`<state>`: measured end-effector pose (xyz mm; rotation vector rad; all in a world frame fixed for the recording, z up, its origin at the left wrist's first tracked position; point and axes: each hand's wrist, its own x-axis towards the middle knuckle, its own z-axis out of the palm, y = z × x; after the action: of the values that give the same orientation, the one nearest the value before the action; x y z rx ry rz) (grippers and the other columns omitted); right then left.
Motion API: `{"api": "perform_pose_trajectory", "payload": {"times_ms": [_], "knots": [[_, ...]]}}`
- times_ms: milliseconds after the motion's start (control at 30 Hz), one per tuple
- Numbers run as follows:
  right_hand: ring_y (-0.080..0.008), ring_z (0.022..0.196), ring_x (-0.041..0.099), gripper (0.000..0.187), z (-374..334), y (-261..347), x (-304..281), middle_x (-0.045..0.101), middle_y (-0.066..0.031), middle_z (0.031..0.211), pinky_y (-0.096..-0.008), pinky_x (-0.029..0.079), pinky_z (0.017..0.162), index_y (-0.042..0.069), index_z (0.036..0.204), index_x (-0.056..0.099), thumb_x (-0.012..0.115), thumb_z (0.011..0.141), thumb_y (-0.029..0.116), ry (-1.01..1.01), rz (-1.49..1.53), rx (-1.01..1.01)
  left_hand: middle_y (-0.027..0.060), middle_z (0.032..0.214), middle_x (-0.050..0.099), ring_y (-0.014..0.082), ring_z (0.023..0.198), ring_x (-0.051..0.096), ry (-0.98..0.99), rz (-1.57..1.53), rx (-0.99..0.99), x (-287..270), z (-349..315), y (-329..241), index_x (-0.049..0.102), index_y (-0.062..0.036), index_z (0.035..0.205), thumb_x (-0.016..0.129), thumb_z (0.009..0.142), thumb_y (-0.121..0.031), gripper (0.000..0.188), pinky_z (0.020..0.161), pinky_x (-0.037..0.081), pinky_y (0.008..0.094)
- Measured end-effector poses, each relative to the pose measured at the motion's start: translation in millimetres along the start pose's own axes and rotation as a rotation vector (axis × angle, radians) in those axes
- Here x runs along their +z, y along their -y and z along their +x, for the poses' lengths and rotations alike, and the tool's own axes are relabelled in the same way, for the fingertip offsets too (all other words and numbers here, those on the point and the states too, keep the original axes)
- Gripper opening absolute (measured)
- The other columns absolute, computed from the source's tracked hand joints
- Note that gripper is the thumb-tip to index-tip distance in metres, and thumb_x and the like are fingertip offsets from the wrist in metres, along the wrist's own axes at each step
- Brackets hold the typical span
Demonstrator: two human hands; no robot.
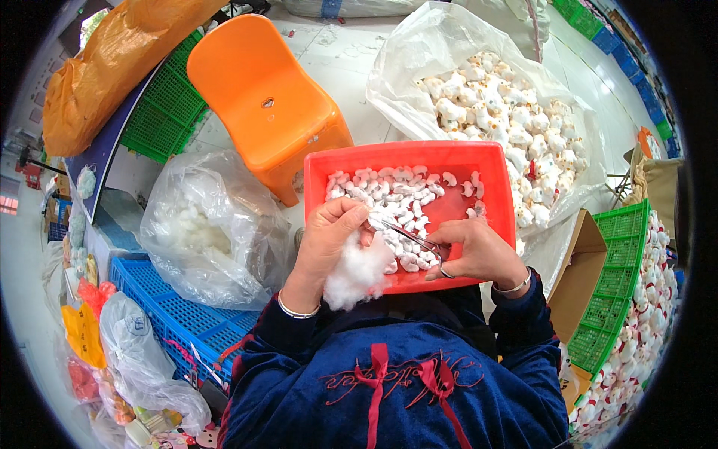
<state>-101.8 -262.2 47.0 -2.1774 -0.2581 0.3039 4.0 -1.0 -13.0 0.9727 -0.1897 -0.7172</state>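
Left hand (pixel 333 236): pinching white stuffing tuft (pixel 357 275) | right hand (pixel 475 251): gripping metal tweezers (pixel 407 233), tips toward left fingers | red tray (pixel 493 179) beyond both hands

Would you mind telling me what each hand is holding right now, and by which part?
The left hand grips a wad of white stuffing by its top. The right hand holds metal tweezers by their rear end.
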Motion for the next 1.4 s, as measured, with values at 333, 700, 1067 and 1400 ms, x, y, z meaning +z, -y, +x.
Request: {"api": "perform_pose_trajectory", "payload": {"times_ms": [333, 700, 1067, 1400], "knots": [[-0.0297, 0.094, 0.068, 0.063, 4, -3, -4, 0.071, -0.0155, 0.099, -0.0392, 0.053, 0.085, -0.001, 0.114, 0.073, 0.096, 0.066, 0.032, 0.072, 0.06, -0.071, 0.0045, 0.085, 0.065, 0.0119, 0.07, 0.063, 0.258, -0.059, -0.061, -7, -2, -12, 0.065, -0.0035, 0.1, 0.073, 0.098, -0.017, 0.015, 0.06, 0.049, 0.0255], [-0.0225, 0.084, 0.067, 0.061, 13, -11, 4, 0.071, -0.0132, 0.091, -0.0351, 0.051, 0.076, -0.002, 0.113, 0.074, 0.097, 0.067, 0.032, 0.205, 0.255, -0.111, 0.0063, 0.093, 0.064, 0.0127, 0.067, 0.058, 0.511, -0.238, -0.075, -9, 1, -5, 0.06, -0.0049, 0.102, 0.073, 0.099, -0.024, 0.023, 0.056, 0.046, 0.0253], [-0.023, 0.066, 0.063, 0.046, 5, 6, -11, 0.066, -0.0139, 0.075, -0.0365, 0.048, 0.062, -0.001, 0.101, 0.076, 0.094, 0.07, 0.029, 0.141, 0.026, 0.053, 0.0067, 0.085, 0.069, 0.0074, 0.064, 0.056, 0.31, 0.234, -0.147, 10, 0, -21, 0.068, 0.0016, 0.105, 0.07, 0.096, -0.012, 0.016, 0.057, 0.044, 0.021], [-0.0284, 0.062, 0.061, 0.045, -16, -4, -17, 0.063, -0.016, 0.072, -0.0371, 0.048, 0.061, -0.002, 0.097, 0.073, 0.092, 0.072, 0.031, 0.125, -0.056, 0.148, 0.0012, 0.087, 0.07, 0.0056, 0.078, 0.066, 0.223, 0.329, -0.226, 8, 2, -38, 0.069, -0.002, 0.103, 0.072, 0.095, -0.007, 0.01, 0.067, 0.051, 0.0206]]}}
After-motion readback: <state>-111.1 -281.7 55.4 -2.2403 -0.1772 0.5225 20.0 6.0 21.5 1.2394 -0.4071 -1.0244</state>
